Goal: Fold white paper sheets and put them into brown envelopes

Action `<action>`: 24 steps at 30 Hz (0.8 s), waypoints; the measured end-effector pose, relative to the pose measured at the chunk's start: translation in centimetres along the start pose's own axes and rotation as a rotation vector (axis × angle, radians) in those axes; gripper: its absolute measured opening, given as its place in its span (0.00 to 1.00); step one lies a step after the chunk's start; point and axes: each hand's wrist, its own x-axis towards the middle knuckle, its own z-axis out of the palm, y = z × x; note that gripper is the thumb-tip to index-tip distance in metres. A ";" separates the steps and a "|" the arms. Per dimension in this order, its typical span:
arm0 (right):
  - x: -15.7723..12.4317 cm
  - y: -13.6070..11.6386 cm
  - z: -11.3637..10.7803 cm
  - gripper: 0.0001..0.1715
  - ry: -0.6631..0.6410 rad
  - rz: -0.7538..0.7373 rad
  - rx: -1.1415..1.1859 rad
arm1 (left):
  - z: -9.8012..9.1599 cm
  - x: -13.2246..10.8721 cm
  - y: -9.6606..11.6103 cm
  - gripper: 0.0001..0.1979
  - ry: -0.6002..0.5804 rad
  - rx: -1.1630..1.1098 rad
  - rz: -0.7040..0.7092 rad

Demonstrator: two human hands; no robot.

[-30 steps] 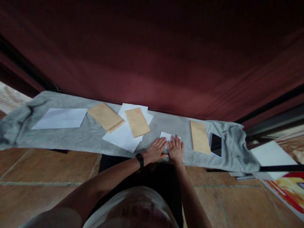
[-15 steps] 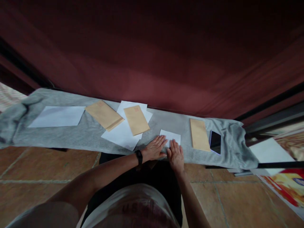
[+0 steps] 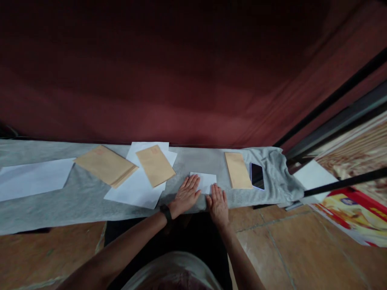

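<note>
The small white paper (image 3: 207,182) lies flat on the cloth-covered counter (image 3: 201,159), between and partly beneath the hands. Left hand (image 3: 185,196): fingers outstretched, slightly parted, over its left edge. Right hand (image 3: 219,206): fingers extended at its near right corner. Neither grips anything. The paper is probably light, flexible and easily creased; its exposed far edge offers the best pinch.

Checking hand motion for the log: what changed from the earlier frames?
The right hand slid back toward the body, from over the small paper to its near right corner, uncovering more of it. The view swung right. The left hand stays at the paper's left end; envelopes and phone unmoved.
</note>
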 end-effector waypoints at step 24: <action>0.7 -0.9 0.8 0.31 0.119 0.084 0.230 | -7.2 -6.0 -10.1 0.18 0.019 0.263 -0.350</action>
